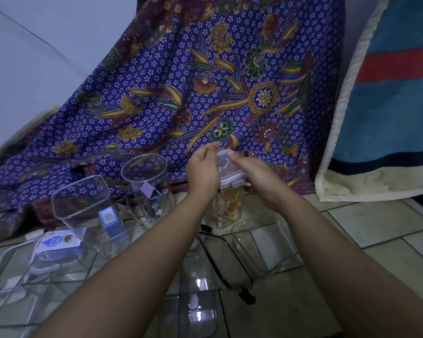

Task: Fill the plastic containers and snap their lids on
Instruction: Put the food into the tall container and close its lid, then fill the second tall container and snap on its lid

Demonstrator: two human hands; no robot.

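The left hand [202, 172] and the right hand [257, 182] both grip the lid [230, 170] on top of the full jar [227, 209].

No text can be read. The white-and-blue box [59, 241] bears a round blue logo (letters too blurred to make out), and the small blue box [109, 219] carries a pale, illegible label.
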